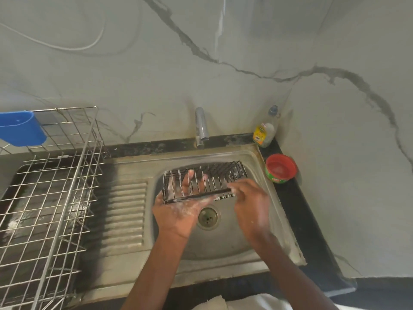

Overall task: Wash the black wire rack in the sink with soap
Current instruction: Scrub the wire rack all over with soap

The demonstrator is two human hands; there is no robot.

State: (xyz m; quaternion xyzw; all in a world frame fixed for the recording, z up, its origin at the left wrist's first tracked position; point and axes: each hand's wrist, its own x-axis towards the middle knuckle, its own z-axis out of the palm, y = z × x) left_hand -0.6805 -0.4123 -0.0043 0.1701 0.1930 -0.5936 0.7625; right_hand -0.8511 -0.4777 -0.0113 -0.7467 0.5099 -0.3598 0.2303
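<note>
The black wire rack (223, 173), streaked with white suds, is held over the steel sink (225, 242). My left hand (178, 211) supports it from underneath, palm up and soapy, with straight fingers showing through the wires. My right hand (250, 198) is at the rack's front right edge, blurred, its fingers bent onto the frame; whether it holds a scrubber is hidden.
A chrome tap (201, 127) stands behind the sink. A dish-soap bottle (264, 130) and a green tub of paste with a red inside (280, 167) sit at the right on the black counter. A metal dish drainer (49, 198) with a blue cup (20, 128) fills the left.
</note>
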